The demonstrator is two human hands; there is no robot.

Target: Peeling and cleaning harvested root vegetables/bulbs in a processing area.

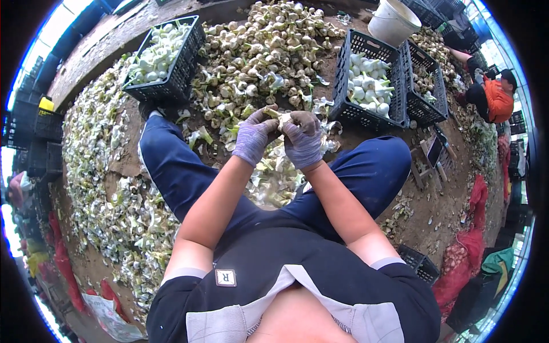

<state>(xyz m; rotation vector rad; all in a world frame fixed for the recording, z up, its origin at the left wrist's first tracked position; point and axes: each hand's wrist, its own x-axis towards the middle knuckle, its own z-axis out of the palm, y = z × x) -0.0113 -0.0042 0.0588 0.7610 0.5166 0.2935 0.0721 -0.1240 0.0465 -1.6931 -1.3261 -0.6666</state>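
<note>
Both my hands wear purple-grey knit gloves and meet over my lap. My left hand [255,135] and my right hand [303,139] grip one garlic bulb [283,118] between them, its pale skin showing between the fingers. A big heap of unpeeled garlic bulbs [257,51] lies on the dirt ground just beyond my hands. Peeled skins [273,177] pile up between my blue-trousered legs.
A black crate of white cleaned bulbs [163,57] stands at far left, another [369,80] at right, with a further crate [426,86] and a white bucket [393,22] beyond. Husks [108,171] cover the ground on my left. A person in orange [496,97] sits at far right. Red mesh sacks [466,251] lie lower right.
</note>
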